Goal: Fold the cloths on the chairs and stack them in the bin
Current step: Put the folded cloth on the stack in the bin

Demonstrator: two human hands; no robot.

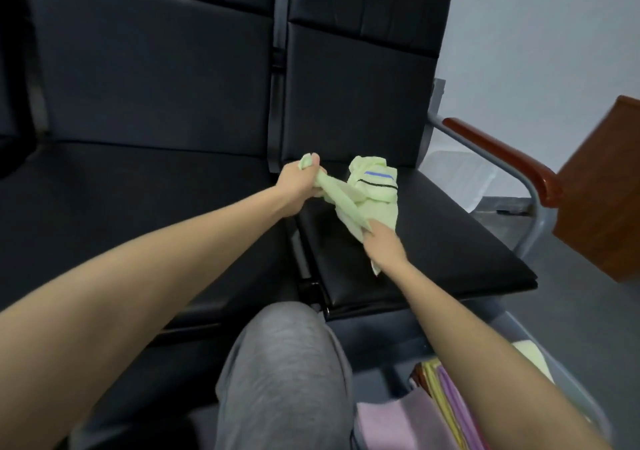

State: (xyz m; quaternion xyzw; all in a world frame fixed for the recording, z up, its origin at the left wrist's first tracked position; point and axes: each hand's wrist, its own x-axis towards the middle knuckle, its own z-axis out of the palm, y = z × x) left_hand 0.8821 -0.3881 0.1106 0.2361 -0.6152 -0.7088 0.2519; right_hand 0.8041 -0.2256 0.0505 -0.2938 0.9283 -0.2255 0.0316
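My left hand [300, 181] grips one bunched corner of the crumpled pale-green cloth with blue and black stripes [363, 200], and my right hand [382, 247] pinches its lower edge, just above the black padded chair seat [433, 241]. It looks light, soft and floppy, so I'd hold it by two corners to spread it.

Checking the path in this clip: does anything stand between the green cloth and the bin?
Nothing visible does. The left hand and right hand grip the green cloth over the chair seat; the open bin of folded cloths sits below right, crossed only by the right forearm.
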